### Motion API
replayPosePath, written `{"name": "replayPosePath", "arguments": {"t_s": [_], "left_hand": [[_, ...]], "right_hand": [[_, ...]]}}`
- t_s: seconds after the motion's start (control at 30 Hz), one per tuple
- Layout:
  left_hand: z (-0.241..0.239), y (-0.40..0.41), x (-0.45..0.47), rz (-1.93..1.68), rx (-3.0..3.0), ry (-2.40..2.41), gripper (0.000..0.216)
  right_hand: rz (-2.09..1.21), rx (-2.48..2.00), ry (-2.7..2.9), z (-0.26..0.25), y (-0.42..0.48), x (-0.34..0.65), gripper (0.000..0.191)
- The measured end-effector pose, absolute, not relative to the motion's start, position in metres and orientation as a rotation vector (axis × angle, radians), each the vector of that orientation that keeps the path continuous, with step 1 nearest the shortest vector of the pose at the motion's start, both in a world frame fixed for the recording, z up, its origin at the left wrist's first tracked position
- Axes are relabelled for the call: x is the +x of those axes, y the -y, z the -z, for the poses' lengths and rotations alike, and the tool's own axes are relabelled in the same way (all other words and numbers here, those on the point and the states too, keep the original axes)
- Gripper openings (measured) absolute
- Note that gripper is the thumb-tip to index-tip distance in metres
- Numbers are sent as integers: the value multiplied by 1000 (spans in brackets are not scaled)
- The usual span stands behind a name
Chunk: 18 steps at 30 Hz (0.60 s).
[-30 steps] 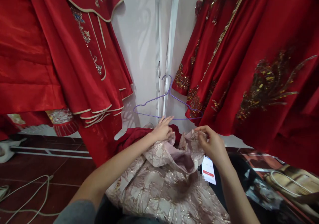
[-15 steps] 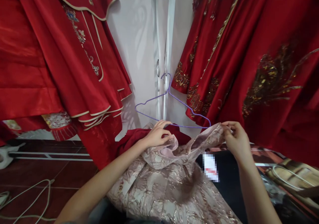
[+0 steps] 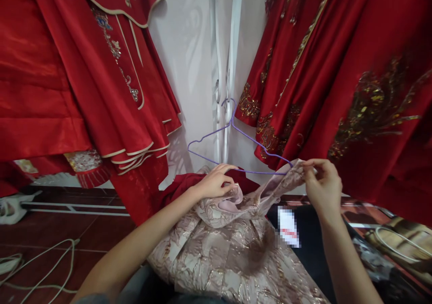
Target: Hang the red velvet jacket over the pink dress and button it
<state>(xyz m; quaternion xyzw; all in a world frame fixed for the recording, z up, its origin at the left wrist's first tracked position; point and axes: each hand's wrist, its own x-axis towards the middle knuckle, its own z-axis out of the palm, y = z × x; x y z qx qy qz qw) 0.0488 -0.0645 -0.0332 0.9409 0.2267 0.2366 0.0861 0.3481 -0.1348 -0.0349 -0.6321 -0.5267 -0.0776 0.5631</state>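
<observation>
A purple wire hanger [image 3: 209, 134] stands up in front of me, hook at the top. My left hand [image 3: 216, 181] is closed at its lower bar, fingertips over the bar and thumb by the garment's neckline; the exact grip is partly hidden. A pale pink brocade garment [image 3: 232, 254] with metallic gold-toned threads lies across my lap, its smooth pink lining showing at the neck opening. Between thumb and fingers, my right hand [image 3: 324, 182] pinches the garment's raised right shoulder. The hanger's right end meets this shoulder, and its tip is covered by the fabric.
Embroidered red garments [image 3: 135, 115] hang at left, with more red garments [image 3: 313, 70] at right. White metal posts [image 3: 232, 38] rise in between. A white cable [image 3: 70, 268] lies on the tiled floor. Dark red cloth [image 3: 178, 184] and a black item [image 3: 313, 232] with a blurred label lie near the garment.
My right hand has lifted the garment's shoulder slightly up and right, over the hanger's right tip, which showed before. My left hand keeps its hold. The whole view has shifted a little.
</observation>
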Motion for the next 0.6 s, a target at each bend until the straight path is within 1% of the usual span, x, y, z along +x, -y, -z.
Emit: {"name": "replayPosePath", "arguments": {"t_s": [0.13,0.27,0.43,0.6], "left_hand": [[26,61,53,-692,2737,-661,27],[24,56,58,-702,2629,-649,28],[26,55,58,-753,2517,-622,31],[14,48,42,-774,2577,-793,32]], "right_hand": [[40,-1341,1233,3,117,319,15],[34,-1272,1374,-16,93,295,15],[95,-1464,1504,-5,82,286,26],[240,-1498,1598,4,81,290,32]]}}
